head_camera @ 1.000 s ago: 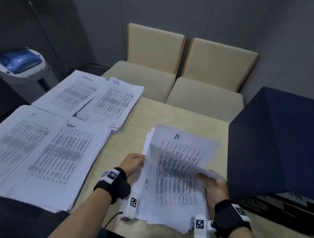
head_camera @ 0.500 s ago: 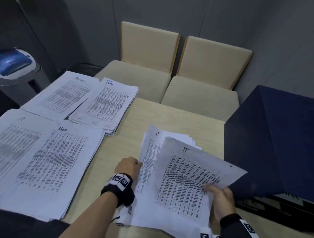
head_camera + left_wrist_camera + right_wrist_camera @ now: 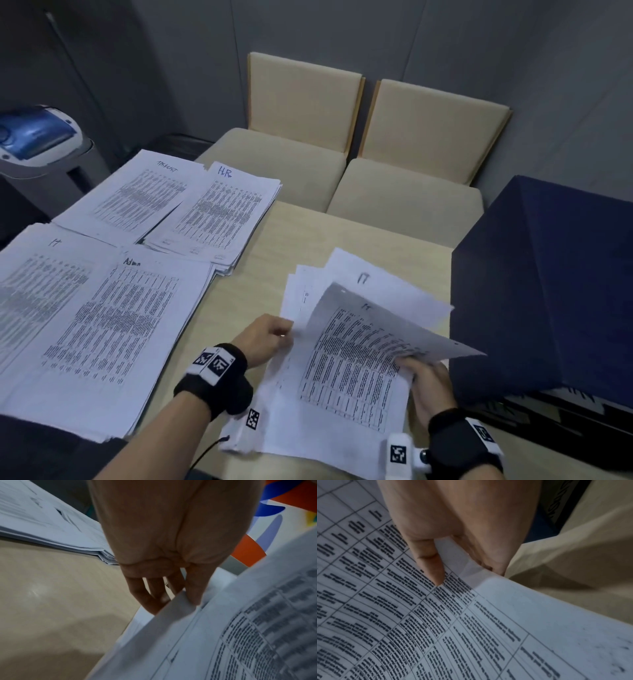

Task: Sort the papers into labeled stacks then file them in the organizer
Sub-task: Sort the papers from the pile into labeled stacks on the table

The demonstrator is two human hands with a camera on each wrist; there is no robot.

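The right hand [image 3: 426, 387] pinches the lifted sheet [image 3: 359, 356] at its right edge, thumb on the printed face and fingers [image 3: 489, 555] underneath, so the page peels off the unsorted pile [image 3: 308, 428] in a curl, with its handwritten "IT" heading in view for reading. The left hand [image 3: 263, 337] grips the pile's left edge, thumb on top and fingers [image 3: 150, 595] slightly spread below; this judged anchor keeps the lower pages from sliding while the top one comes away. The pile lies on the table [image 3: 342, 233] directly in front of the person, between the sorted stacks on the left and the dark blue organizer [image 3: 548, 291] on the right, which keeps both within reach. Four stacks lie face up with headings exposed: the IT stack [image 3: 37, 284] nearest left, the Admin stack [image 3: 113, 329] beside it, the HR stack [image 3: 219, 212] behind, and a fourth stack [image 3: 137, 195] whose heading is illegible. The stacks overlap at their edges, so a placed page could straddle two. The lifted sheet appears destined for the IT stack, a reach across the Admin stack. Filing has not begun.
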